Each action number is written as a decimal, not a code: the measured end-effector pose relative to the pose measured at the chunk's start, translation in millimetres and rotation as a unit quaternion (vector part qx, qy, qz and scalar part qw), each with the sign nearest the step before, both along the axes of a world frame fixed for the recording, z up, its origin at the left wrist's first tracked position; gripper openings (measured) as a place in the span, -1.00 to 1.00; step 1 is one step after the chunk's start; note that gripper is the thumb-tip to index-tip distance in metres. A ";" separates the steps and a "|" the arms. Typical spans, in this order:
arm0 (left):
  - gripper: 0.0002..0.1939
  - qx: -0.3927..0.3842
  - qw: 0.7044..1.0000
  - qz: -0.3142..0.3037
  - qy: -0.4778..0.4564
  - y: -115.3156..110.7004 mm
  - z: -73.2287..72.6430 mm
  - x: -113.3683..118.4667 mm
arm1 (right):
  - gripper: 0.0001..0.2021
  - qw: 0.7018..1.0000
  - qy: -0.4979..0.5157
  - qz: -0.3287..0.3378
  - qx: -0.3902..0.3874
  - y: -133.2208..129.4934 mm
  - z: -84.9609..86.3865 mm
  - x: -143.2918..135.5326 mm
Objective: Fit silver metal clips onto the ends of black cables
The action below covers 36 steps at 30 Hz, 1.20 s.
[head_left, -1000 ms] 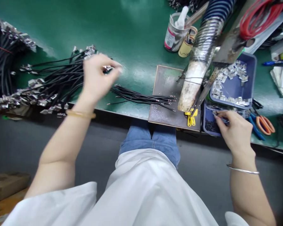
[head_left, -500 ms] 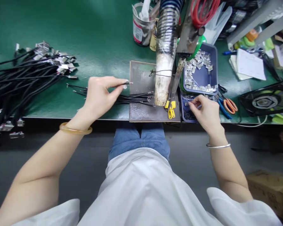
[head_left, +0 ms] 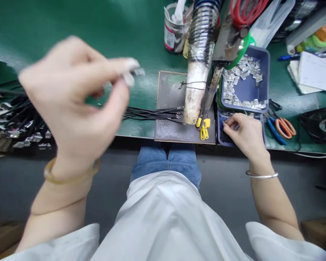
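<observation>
My left hand (head_left: 76, 94) is raised close to the camera, thumb and index finger pinched on the end of a black cable whose tip is blurred. Below and beyond it, a bunch of black cables (head_left: 143, 113) with stripped ends lies partly on a dark board (head_left: 165, 130). My right hand (head_left: 246, 132) is at the lower blue bin (head_left: 228, 143), which contains small dark pieces. Its thumb and index finger are pressed together; a small thing seems to be at their tips, too tiny to identify.
An upper blue tray (head_left: 265, 79) contains metal connector shells. A fume hose (head_left: 197, 83) and a metal stand arm with yellow clips (head_left: 204, 129) hang over the board. Pliers (head_left: 285, 128) lie right; finished cables (head_left: 19, 112) pile left; a plastic cup (head_left: 174, 36) stands behind.
My left hand has lifted from above the board up and to the left, nearer the camera, with the cable. My right hand stays at the lower bin. The view has shifted slightly.
</observation>
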<state>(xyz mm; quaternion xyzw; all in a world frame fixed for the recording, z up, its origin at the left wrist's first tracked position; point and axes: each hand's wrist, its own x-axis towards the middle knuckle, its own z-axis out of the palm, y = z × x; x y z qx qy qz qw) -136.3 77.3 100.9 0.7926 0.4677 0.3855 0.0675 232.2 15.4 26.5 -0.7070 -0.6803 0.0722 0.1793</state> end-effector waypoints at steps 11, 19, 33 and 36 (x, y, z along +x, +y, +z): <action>-0.95 -0.374 0.840 -0.113 -0.377 -65.5 -85.1 93.3 | -0.84 0.912 0.312 -0.044 0.263 -64.0 12.1 -103.5; -0.93 -0.444 0.777 -0.137 -0.425 -67.8 -90.8 113.0 | -0.91 0.914 0.333 0.010 0.233 -55.6 -18.8 -102.2; -0.81 -0.455 0.756 -0.188 -0.432 -68.1 -92.1 115.4 | -0.91 0.894 0.400 -0.025 0.203 -55.9 -15.3 -100.3; -0.73 -0.473 0.734 -0.202 -0.444 -67.0 -89.5 114.4 | -0.87 0.895 0.431 0.010 0.116 -55.5 -14.5 -98.8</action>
